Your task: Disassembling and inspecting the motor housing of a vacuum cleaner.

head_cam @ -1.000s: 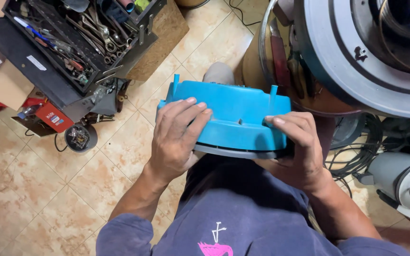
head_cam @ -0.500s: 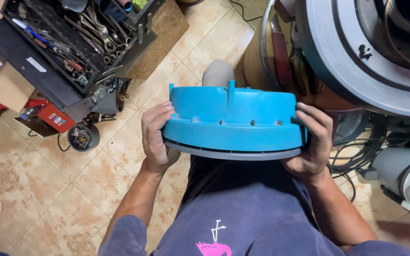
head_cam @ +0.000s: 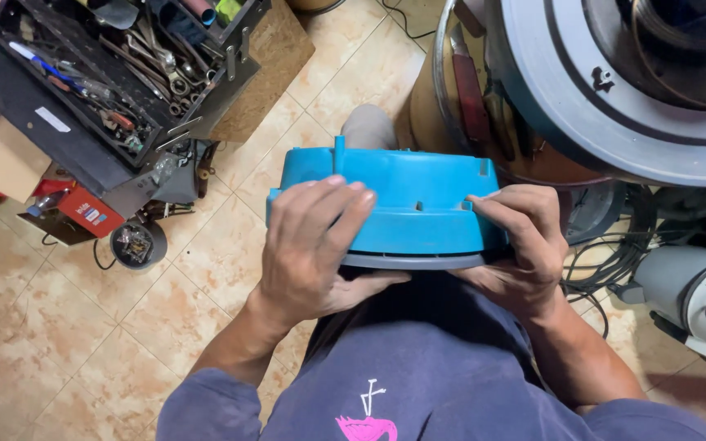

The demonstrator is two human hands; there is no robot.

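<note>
Since half a second ago the left hand (head_cam: 312, 245) has slid from the side onto the top of the blue plastic housing (head_cam: 406, 208), fingers spread flat. Right hand (head_cam: 525, 245) pinches its right edge. It sits mid-frame over the lap; open toolbox (head_cam: 116, 82) upper left.

A beige tiled floor (head_cam: 206, 269) carries the clutter. On it at the upper left stands an open black toolbox (head_cam: 108, 73) full of wrenches, with a red box (head_cam: 87, 211), a cardboard piece (head_cam: 6, 163) and a small round black part (head_cam: 132, 243) lying just beside it. Black cables (head_cam: 606, 261) trail at the right.
</note>
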